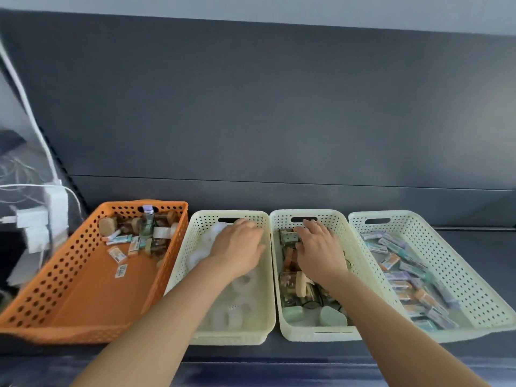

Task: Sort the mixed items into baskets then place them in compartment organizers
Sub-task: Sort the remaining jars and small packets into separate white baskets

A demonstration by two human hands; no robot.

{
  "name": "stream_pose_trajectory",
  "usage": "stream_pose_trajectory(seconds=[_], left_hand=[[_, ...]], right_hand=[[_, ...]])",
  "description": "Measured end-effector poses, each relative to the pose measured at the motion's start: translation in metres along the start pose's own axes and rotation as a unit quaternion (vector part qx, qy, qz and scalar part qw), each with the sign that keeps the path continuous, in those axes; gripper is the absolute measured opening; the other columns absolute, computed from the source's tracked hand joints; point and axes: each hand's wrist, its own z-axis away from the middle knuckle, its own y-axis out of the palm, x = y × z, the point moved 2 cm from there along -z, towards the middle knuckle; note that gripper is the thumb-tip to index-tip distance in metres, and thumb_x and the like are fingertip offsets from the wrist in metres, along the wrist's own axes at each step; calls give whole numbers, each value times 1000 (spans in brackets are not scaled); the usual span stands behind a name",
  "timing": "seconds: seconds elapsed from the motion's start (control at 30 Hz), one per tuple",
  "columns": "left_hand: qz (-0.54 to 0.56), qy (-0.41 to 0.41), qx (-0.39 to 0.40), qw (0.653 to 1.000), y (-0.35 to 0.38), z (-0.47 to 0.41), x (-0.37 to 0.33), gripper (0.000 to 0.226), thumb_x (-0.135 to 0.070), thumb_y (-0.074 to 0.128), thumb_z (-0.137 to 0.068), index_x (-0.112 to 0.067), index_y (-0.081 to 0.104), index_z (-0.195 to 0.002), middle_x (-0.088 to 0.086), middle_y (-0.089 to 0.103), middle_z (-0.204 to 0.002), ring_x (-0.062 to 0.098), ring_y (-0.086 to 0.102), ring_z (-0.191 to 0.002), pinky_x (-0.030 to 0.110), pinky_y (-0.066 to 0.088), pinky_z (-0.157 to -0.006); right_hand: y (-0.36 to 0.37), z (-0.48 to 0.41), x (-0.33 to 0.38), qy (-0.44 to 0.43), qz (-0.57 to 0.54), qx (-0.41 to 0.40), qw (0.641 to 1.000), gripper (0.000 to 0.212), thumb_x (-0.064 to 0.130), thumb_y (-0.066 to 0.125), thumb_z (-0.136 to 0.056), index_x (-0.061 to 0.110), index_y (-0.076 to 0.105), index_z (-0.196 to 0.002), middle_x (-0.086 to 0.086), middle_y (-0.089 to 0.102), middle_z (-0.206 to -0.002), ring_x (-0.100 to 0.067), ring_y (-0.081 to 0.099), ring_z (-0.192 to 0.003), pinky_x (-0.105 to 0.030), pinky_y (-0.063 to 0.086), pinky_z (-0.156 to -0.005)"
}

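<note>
An orange basket (69, 311) at the left holds several mixed items (139, 233) bunched at its far end. Three cream baskets stand to its right. My left hand (237, 247) reaches palm down into the first cream basket (262, 325), over white tape rolls (240, 300); whether it holds anything I cannot tell. My right hand (321, 250) lies palm down, fingers spread, in the middle cream basket (282, 325), touching small jars and brown items (293, 286). The third cream basket (474, 289) holds several small boxes (405, 275).
A dark panel rises directly behind the baskets. At the far left are white chargers and cables (36, 222). The dark table's front edge (279, 358) runs just below the baskets.
</note>
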Motion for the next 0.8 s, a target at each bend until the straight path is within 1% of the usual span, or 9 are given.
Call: stream_pose_trajectory(seconds=[0.07, 0.13, 0.2, 0.33, 0.47, 0.57, 0.67, 0.73, 0.8], left_hand=[[-8, -30, -5, 1000, -9, 7, 19, 22, -27, 49, -93, -15, 61, -108, -1, 58, -112, 20, 49, -112, 35, 46, -86], [-25, -57, 2, 998, -16, 16, 41, 20, -23, 50, -90, -16, 61, -105, 1, 57, -107, 23, 50, -109, 35, 46, -79], [-49, -78, 5, 996, -23, 27, 65, 17, -23, 51, -90, -18, 61, -103, 1, 57, -106, 23, 51, -108, 34, 44, -74], [-62, -115, -14, 991, -36, 51, 116, 13, -21, 53, -91, -17, 63, -98, 0, 58, -101, 22, 54, -102, 33, 44, -68], [-50, -160, -15, 986, -38, 73, 166, 16, -19, 53, -90, -20, 65, -100, -1, 59, -104, 22, 55, -104, 34, 48, -74], [-44, -196, 17, 980, -29, 83, 202, 26, -17, 56, -89, -20, 64, -113, 0, 55, -123, 21, 52, -114, 36, 53, -80], [-28, -205, 43, 977, -17, 85, 233, 42, -16, 62, -89, -20, 56, -130, -1, 43, -143, 22, 45, -127, 39, 52, -89], [-10, -191, 39, 981, -10, 82, 248, 51, -14, 62, -89, -19, 48, -138, -1, 40, -146, 22, 43, -130, 38, 50, -94], [9, -172, 26, 985, -3, 75, 257, 57, -10, 60, -89, -20, 41, -142, 0, 42, -143, 22, 43, -127, 36, 49, -92]], right_hand=[[-5, -7, 21, -28, -13, -29, 999, 37, 23, 49, -91, 17, 55, -128, -3, 56, -129, -23, 45, -123, -35, 39, -101], [-7, -15, 47, -56, -36, -26, 997, 37, 26, 52, -91, 18, 55, -128, -2, 61, -120, -23, 48, -115, -34, 43, -94], [-5, -22, 77, -79, -55, -14, 995, 37, 28, 53, -91, 20, 55, -127, -1, 60, -118, -22, 47, -115, -33, 43, -90], [2, -36, 138, -146, -58, -9, 988, 32, 33, 53, -92, 22, 61, -120, 2, 61, -116, -21, 50, -113, -31, 40, -92], [15, -48, 197, -203, -62, 21, 977, 27, 32, 53, -92, 21, 67, -113, 1, 63, -110, -21, 50, -108, -32, 42, -91], [28, -57, 234, -226, -7, 62, 972, 29, 37, 50, -90, 20, 68, -105, 0, 64, -104, -22, 49, -105, -34, 43, -88], [43, -64, 263, -234, 96, 96, 963, 36, 52, 52, -86, 22, 67, -100, 0, 63, -100, -23, 47, -103, -37, 35, -89], [55, -67, 276, -232, 160, 133, 950, 40, 58, 53, -82, 23, 66, -98, -1, 62, -98, -24, 47, -103, -40, 31, -92], [66, -68, 285, -237, 199, 158, 938, 36, 54, 58, -79, 25, 64, -99, -1, 62, -98, -25, 49, -102, -42, 27, -96]])
